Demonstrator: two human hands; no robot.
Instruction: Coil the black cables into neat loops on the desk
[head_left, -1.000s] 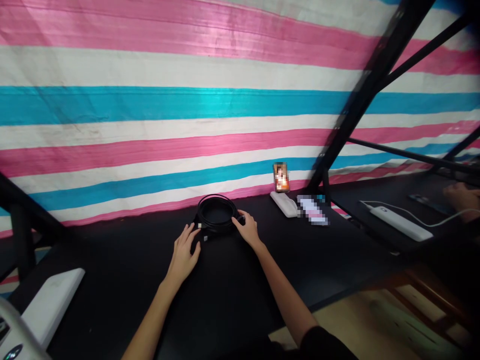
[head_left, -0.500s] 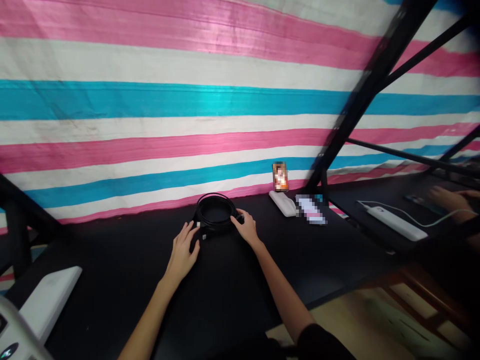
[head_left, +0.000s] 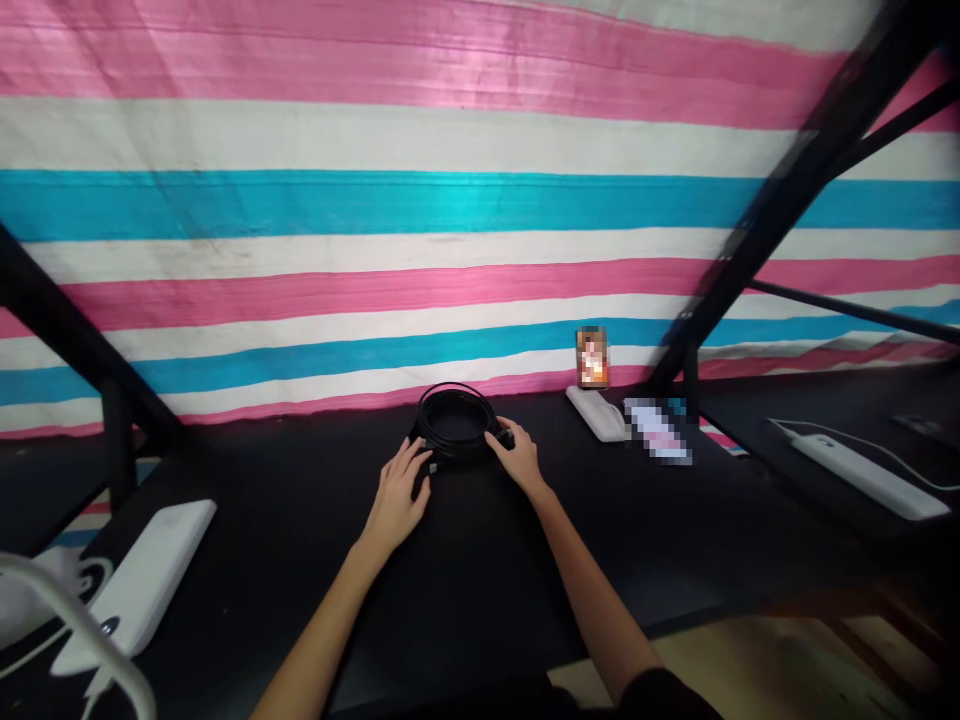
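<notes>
at the far left, a white, flat, round-cornered plastic slab [head_left: 154, 575] lies on the black smooth tabletop [head_left: 465, 570], with a pale curved tube [head_left: 120, 645] crossing in front of it. moving right, here's the left hand [head_left: 394, 500], palm down, fingers loosely spread and clenched on nothing, tips at the coil's near left edge; whether they press on it can't be told. just beside them sits a small silver metal connector [head_left: 433, 468]. centre stage: the black round coil of thin cable [head_left: 459, 447], resting on the tabletop near the striped pink, white and blue sheet [head_left: 375, 205]. on its right side the right hand [head_left: 519, 455] has thumb and fingers pinched round the dark cable. this looks like the coil being steadied and arranged; the next move seems to call for the left fingers to gather the loose end while the right keeps its pinch. farther right, an upright phone with a lit, blurred screen [head_left: 592, 360] stands behind a white oblong case [head_left: 598, 415].
</notes>
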